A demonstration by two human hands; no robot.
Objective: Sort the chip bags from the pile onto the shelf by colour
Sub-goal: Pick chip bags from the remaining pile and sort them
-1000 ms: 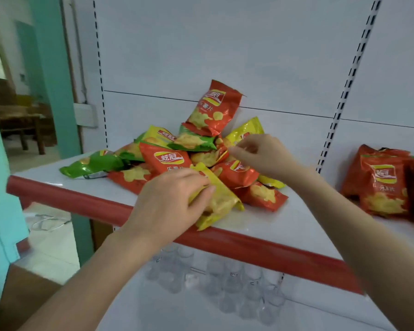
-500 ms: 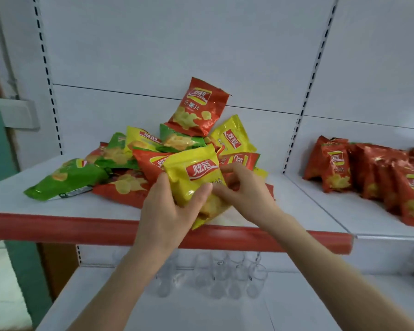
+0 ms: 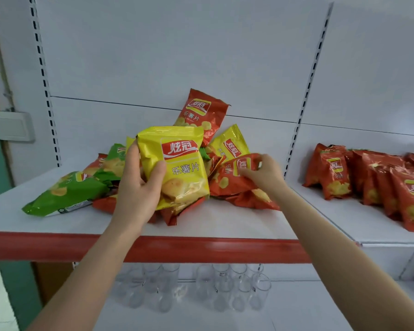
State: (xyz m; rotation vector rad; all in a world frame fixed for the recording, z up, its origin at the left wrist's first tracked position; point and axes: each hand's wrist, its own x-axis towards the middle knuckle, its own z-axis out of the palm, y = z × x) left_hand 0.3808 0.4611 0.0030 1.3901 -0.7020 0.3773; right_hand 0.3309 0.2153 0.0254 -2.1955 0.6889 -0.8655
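The left hand point(image 3: 139, 187) grips a yellow chip bag point(image 3: 181, 163) at the centre of the frame. Its fingers are curled round the bag's left edge and the thumb is pressed on the front. The bag stands upright with its label facing the camera, in front of the pile point(image 3: 167, 177). Whether its lower edge clears the bags beneath cannot be told.

Right of centre, the right hand point(image 3: 264, 174) pinches the upper edge of a red chip bag point(image 3: 227, 181) between thumb and fingertips. This bag lies at the right side of the pile, tilted, on top of another red one.

The pile sits on the white shelf point(image 3: 237, 223), which has a red front strip point(image 3: 201, 249). A green chip bag point(image 3: 65, 194) lies flat at its left end, and more green and red bags are partly hidden behind the left hand. At the back a red bag point(image 3: 202, 113) leans upright against the white back panel point(image 3: 153, 56), and just right of it a second yellow bag point(image 3: 228, 145) leans too.

On the right edge of the frame, well apart from the pile, a group of red bags point(image 3: 368, 180) stands close together on the neighbouring shelf section.

On the lower shelf, under the red strip, clear drinking glasses point(image 3: 225, 287) stand clustered. A white wall box point(image 3: 12, 125) is fixed at the left of the frame.
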